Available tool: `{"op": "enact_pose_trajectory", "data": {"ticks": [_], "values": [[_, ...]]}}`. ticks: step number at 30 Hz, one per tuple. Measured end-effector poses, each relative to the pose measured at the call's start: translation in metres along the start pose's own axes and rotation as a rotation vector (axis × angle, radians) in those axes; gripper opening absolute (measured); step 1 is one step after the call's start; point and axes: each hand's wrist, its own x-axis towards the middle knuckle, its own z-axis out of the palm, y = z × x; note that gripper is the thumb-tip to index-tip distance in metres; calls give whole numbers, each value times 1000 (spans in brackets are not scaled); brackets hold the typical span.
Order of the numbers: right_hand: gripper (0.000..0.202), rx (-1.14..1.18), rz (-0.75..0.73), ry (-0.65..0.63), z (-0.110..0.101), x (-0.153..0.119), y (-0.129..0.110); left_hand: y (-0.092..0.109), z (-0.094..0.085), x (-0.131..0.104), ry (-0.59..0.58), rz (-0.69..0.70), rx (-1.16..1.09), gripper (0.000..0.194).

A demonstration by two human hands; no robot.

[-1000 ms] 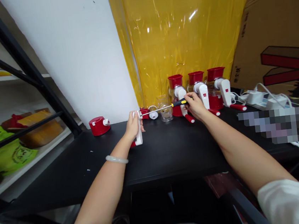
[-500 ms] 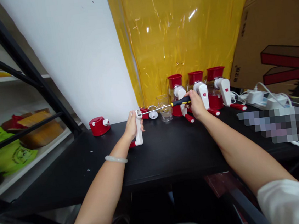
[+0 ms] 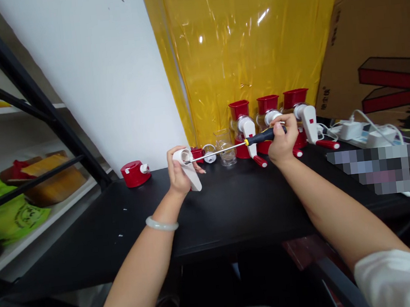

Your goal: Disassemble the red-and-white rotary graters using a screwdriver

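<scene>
Left hand [image 3: 178,173] clenched around a white crank handle [image 3: 189,171], lifted above the black worktop [image 3: 233,209]. Right hand [image 3: 282,140] clenched on the black-and-yellow grip of a screwdriver [image 3: 241,146], whose shaft tip meets the handle's upper end. Behind: 3 red-and-white grinders [image 3: 271,122], a clear cup [image 3: 225,147], and a red cap [image 3: 133,173] at left.

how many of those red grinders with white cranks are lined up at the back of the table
3, in a row against the yellow sheet: left grinder, middle grinder, right grinder. The right hand partly covers the middle and right ones.
</scene>
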Motion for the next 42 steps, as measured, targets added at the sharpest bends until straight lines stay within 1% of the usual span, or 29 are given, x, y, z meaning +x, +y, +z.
{"op": "enact_pose_trajectory", "data": {"ticks": [2,5,9,12,14,16,17,19,21,23,26,29,31,34,38,40,42], "values": [[25,-34,13,13,1,0,4,-1,1,-1,29,5,40,68],[29,-88,28,14,2,0,8,-3,1,-2,34,68,37,69],[25,-46,2,19,3,-1,9,-5,-1,-2,72,105,62,67],[23,-57,30,10,2,1,7,-6,-3,-1,69,131,102,64],[21,-75,65,-6,2,3,9,-6,-6,2,56,119,161,57],[21,-68,114,-43,3,5,13,-6,-8,4,48,60,253,50],[21,-51,155,-75,3,6,17,-7,-8,6,43,17,300,47],[24,12,285,-172,5,5,26,-10,-9,9,38,-77,361,42],[30,89,447,-277,8,3,35,-15,-11,12,39,-171,370,38],[37,164,587,-352,12,-1,41,-19,-13,15,43,-233,370,35],[45,276,744,-417,16,-4,43,-21,-17,18,43,-255,406,32],[51,370,832,-434,17,-5,39,-19,-20,20,38,-255,431,31],[52,418,864,-438,16,-4,36,-19,-21,20,34,-253,427,30],[48,468,889,-460,13,-3,33,-19,-21,20,29,-251,421,30],[42,508,898,-483,11,-2,36,-20,-21,19,23,-263,425,30],[40,476,880,-479,12,-3,40,-21,-21,19,22,-271,430,31],[40,377,841,-463,12,-4,46,-21,-20,19,25,-278,433,32]]}}
